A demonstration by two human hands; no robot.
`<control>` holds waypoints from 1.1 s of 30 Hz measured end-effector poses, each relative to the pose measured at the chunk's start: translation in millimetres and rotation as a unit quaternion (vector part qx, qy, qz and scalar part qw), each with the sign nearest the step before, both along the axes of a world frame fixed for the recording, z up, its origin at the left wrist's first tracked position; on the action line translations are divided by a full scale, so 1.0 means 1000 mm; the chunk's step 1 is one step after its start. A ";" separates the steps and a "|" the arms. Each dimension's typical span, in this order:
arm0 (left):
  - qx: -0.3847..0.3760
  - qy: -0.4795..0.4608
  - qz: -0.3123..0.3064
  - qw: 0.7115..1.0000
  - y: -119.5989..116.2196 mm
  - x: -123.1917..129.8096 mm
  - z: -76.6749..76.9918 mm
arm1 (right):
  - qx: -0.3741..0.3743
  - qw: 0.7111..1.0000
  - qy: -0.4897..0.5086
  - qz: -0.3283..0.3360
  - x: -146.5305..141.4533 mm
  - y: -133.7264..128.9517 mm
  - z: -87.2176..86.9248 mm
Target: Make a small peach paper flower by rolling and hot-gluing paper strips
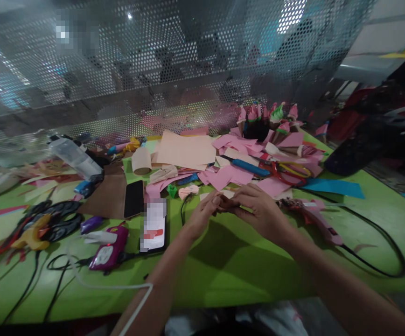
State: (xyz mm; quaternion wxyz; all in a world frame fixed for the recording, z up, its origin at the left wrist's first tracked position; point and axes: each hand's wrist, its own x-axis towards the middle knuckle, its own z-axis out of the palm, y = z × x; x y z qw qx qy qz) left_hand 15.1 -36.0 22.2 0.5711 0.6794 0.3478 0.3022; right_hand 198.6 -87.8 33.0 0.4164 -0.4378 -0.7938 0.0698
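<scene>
The bare left hand [202, 215] and bare right hand [257, 206] pinch a small brown piece [225, 204] above the bright-green tabletop [230, 275], between a lit rectangular smartphone [157, 224] and a pink plastic glue gun [320, 224] with a black cord [404, 265].

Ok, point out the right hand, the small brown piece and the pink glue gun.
Right hand [260, 208]: head view, back of the hand.
Small brown piece [225, 202]: head view, its visible middle.
Pink glue gun [323, 226]: head view, its handle.
</scene>
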 end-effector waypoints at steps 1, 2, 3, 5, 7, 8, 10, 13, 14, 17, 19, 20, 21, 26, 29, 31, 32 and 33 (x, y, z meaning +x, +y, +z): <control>0.000 -0.004 -0.005 1.000 0.000 0.000 0.000 | 0.002 1.000 -0.002 -0.006 0.000 0.000 0.001; -0.001 -0.008 -0.010 1.000 0.000 0.000 0.000 | 0.003 1.000 -0.004 -0.014 -0.001 -0.001 0.002; -0.003 -0.011 -0.014 1.000 0.000 0.000 0.001 | 0.002 1.000 -0.003 -0.022 -0.001 -0.001 0.003; -0.005 -0.014 -0.018 1.000 -0.001 0.000 0.002 | 0.002 1.000 0.003 -0.031 -0.001 -0.001 0.004; -0.005 -0.013 -0.013 1.000 -0.001 0.001 0.004 | 0.007 0.999 0.015 -0.028 0.000 -0.001 0.004; -0.004 -0.011 -0.009 1.000 -0.002 0.001 0.005 | 0.013 0.999 0.023 -0.025 0.000 -0.001 0.004; -0.001 -0.004 -0.003 1.000 -0.002 0.001 0.007 | 0.023 0.999 0.041 -0.025 0.001 -0.001 0.004; 0.002 0.004 0.002 1.000 -0.002 0.001 0.007 | 0.027 0.997 0.063 -0.034 0.000 -0.002 0.004; 0.004 0.003 0.004 1.000 -0.002 0.001 0.007 | 0.027 0.996 0.070 -0.037 0.000 -0.002 0.005; 0.020 -0.009 0.008 1.000 -0.003 0.001 0.007 | 0.029 0.994 0.091 -0.048 -0.003 -0.004 0.006; 0.035 -0.013 0.004 0.999 -0.004 0.002 0.008 | 0.028 0.992 0.103 -0.066 -0.005 -0.006 0.005; 0.043 -0.012 0.000 0.999 -0.005 0.003 0.009 | 0.026 0.990 0.110 -0.080 -0.007 -0.007 0.005; 0.053 -0.010 -0.003 0.999 -0.006 0.004 0.009 | 0.025 0.988 0.117 -0.096 -0.008 -0.008 0.004; 0.116 -0.011 -0.017 0.993 -0.010 0.008 0.006 | 0.026 0.972 0.180 -0.151 -0.017 -0.012 -0.001; 0.133 -0.025 -0.017 0.991 -0.010 0.009 0.001 | 0.008 0.962 0.223 -0.160 -0.021 -0.013 -0.003; 0.135 -0.029 -0.004 0.990 -0.010 0.010 -0.002 | -0.003 0.958 0.238 -0.161 -0.023 -0.013 -0.002; 0.137 -0.029 0.003 0.990 -0.010 0.010 -0.004 | -0.006 0.957 0.242 -0.160 -0.023 -0.013 -0.001; 0.140 -0.029 0.011 0.990 -0.009 0.010 -0.005 | -0.008 0.957 0.244 -0.159 -0.024 -0.013 0.000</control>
